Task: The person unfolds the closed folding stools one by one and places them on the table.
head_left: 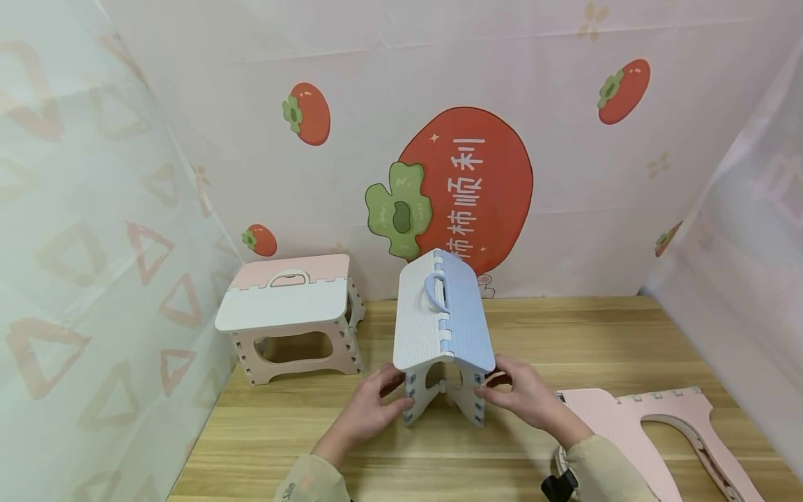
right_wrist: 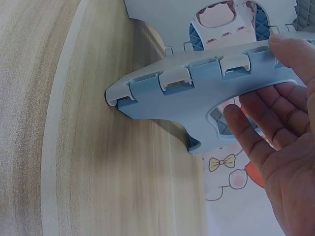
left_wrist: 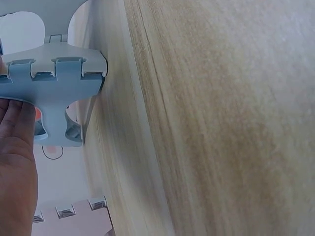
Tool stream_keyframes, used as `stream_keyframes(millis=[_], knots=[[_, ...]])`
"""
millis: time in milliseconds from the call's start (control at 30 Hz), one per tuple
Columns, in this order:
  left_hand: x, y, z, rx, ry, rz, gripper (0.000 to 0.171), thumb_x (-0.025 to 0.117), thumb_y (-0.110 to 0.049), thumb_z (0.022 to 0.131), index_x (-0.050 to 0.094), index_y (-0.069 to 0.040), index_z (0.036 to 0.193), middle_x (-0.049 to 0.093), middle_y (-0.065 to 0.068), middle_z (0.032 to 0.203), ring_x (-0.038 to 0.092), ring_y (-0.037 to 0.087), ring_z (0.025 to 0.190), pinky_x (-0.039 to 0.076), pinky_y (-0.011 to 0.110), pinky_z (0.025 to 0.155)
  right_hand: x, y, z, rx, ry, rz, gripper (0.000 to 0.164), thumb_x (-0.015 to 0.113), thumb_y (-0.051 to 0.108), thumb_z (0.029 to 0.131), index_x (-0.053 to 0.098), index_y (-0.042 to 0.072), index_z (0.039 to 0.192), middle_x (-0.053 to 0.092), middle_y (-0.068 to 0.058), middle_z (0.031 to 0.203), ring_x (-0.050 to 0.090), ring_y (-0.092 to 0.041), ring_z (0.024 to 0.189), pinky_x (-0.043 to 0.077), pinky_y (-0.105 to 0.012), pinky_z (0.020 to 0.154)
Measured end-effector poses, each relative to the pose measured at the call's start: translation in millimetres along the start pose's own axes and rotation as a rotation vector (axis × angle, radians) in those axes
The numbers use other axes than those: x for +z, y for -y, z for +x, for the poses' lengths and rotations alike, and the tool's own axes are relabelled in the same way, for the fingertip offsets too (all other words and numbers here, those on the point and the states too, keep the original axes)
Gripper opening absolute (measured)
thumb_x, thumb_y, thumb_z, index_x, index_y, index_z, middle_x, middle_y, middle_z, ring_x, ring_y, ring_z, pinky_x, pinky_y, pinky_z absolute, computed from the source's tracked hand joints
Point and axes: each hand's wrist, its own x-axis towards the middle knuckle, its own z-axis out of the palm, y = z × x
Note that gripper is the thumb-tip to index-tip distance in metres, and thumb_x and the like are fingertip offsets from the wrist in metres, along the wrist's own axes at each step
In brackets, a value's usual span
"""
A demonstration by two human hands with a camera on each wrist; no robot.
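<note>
A white-and-blue folding step stool (head_left: 444, 314) stands in the middle of the table, half folded, its two-part top peaked like a roof. My left hand (head_left: 374, 404) grips its left leg panel, thumb on the front edge. In the left wrist view, the left fingers (left_wrist: 18, 118) reach into the opening of the blue leg panel (left_wrist: 51, 91). My right hand (head_left: 521, 392) holds the right leg panel. The right wrist view shows its thumb (right_wrist: 290, 51) on the hinged edge and its fingers curled at the opening of the blue side (right_wrist: 197, 98).
An unfolded pink-and-white stool (head_left: 285, 314) stands at the back left. A folded pink stool (head_left: 627, 432) lies flat at the right, beside my right forearm. Printed cloth walls (head_left: 564, 265) enclose the wooden table (head_left: 301, 425) on the back and sides.
</note>
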Motion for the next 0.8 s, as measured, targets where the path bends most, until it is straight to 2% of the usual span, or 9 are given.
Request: stream_keyframes(millis=[300,667,800], knots=[[-1.0,1.6,0.4,0.005,0.009,-0.021,0.047,0.078,-0.019,0.092,0.061,-0.007,0.135,0.063,0.005,0.129,0.062,0.029,0.124,0.051,0.038,0.106,-1.9,-1.1,-0.2,0.000,-0.001,-0.018,0.041,0.076,0.019,0.094,0.062,0.003,0.129,0.069,-0.008,0.115,0.070,-0.024,0.101,0.060,-0.048,0.089],[-4.5,1.2,0.9,-0.002,0.032,-0.028,0.043,0.076,-0.021,0.094,0.062,-0.010,0.133,0.062,0.003,0.128,0.062,0.029,0.124,0.050,0.037,0.107,-4.5,-0.3,-0.4,0.022,0.005,-0.015,0.043,0.076,0.020,0.094,0.061,0.004,0.131,0.069,-0.009,0.119,0.069,-0.029,0.105,0.060,-0.038,0.090],[-4.9,2.8,0.5,0.002,0.035,-0.033,0.042,0.076,-0.022,0.094,0.062,-0.010,0.132,0.062,0.003,0.127,0.061,0.030,0.124,0.050,0.038,0.107,-4.8,-1.0,-0.3,0.020,0.004,-0.013,0.043,0.076,0.020,0.094,0.061,0.004,0.132,0.069,-0.010,0.119,0.069,-0.029,0.106,0.060,-0.041,0.090]])
